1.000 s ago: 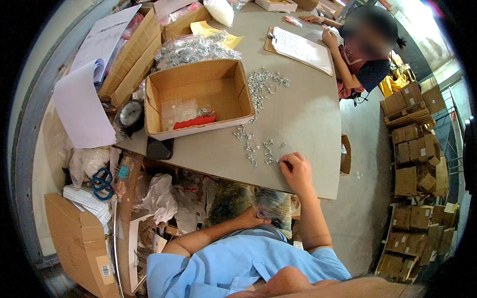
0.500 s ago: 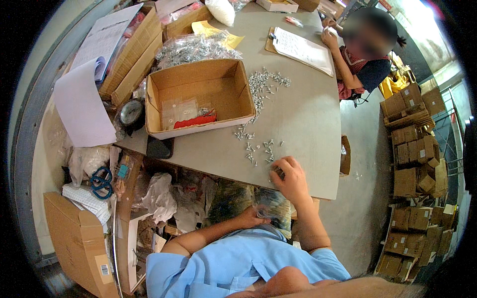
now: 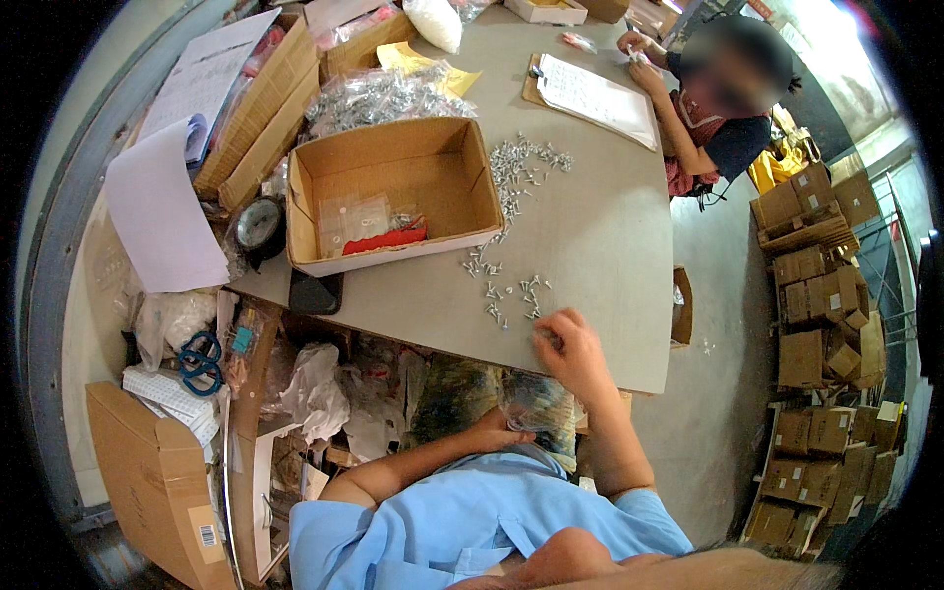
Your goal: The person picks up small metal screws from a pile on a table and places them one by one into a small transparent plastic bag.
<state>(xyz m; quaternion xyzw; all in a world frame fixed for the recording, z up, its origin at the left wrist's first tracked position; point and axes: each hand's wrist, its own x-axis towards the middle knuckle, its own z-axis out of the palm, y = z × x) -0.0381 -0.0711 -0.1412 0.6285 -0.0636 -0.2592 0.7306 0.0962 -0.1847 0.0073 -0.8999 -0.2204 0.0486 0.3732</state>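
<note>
The right hand rests at the near edge of the counter, just right of a scatter of screws. The left hand sits below that edge, touching a bag. An open box stands behind and left of the screws. A clipboard lies at the far side, before another person.
</note>
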